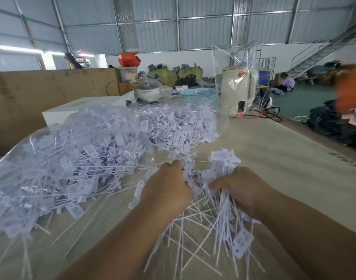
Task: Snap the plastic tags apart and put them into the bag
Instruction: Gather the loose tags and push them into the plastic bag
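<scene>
A bundle of white plastic tags [219, 174] with long thin tails is held between both hands low in the middle of the view. My left hand [169, 186] grips the bundle's left side, fingers curled into it. My right hand [239, 184] grips the right side, and tails fan out below it. A clear plastic bag [68, 158] stuffed with loose tags lies at the left on the wooden table [274, 158]. A second heap of tags [179, 122] in clear plastic lies behind it.
At the table's far end stand a blue basket [199, 94], a lidded pot [148, 89], a cream kettle [237, 87] under a clear wrapper and a white box [72, 110]. Dark bundles [334, 126] lie on the floor at right. People sit in the background.
</scene>
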The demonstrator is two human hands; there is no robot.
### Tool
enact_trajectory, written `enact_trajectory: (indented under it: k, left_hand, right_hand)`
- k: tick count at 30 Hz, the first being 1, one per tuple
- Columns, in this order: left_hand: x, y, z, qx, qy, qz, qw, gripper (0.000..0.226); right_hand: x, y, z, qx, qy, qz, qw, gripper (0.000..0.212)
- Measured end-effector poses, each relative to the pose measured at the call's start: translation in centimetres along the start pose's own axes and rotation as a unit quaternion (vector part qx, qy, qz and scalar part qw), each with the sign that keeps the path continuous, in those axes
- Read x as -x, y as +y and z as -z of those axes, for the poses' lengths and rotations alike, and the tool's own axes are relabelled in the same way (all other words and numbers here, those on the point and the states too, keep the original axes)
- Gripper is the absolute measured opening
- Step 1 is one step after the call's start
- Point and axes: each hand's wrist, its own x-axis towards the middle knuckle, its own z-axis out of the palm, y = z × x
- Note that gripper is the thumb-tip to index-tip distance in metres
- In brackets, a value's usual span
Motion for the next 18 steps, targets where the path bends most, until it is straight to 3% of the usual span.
enact_trajectory:
  k: [4,8,9,11,12,15,18]
  left_hand:
    - [0.1,0.8,-0.8,0.033,-0.032,-0.019,0.999,0.020]
    - [-0.1,1.0,-0.7,0.105,-0.034,-0.039,0.993,0.026]
    - [-0.2,0.9,-0.4,0.126,-0.050,-0.044,0.990,0.028]
    - [0.0,0.6,0.3,0.165,-0.086,-0.041,0.982,0.036]
    - [0.1,0.5,0.6,0.169,-0.097,-0.034,0.980,0.041]
    - [-0.1,0.4,0.7,0.145,-0.117,-0.012,0.982,0.066]
    - [-0.4,0.8,0.2,0.113,-0.130,0.009,0.985,0.067]
  right_hand:
    - [0.0,0.2,-1.0,0.054,0.004,0.045,0.998,0.025]
    - [0.0,-0.1,-1.3,0.043,-0.059,0.064,0.995,0.022]
    - [0.2,-0.2,-1.1,0.033,-0.080,0.065,0.994,0.025]
    - [0.3,-0.5,-0.4,0.010,-0.127,0.052,0.990,0.060]
    - [0.2,-0.6,0.0,0.002,-0.142,0.052,0.989,0.066]
    - [0.6,-1.4,1.4,0.004,-0.147,0.044,0.988,0.056]
    - [2.0,-2.4,2.3,0.121,-0.134,0.074,0.981,0.025]
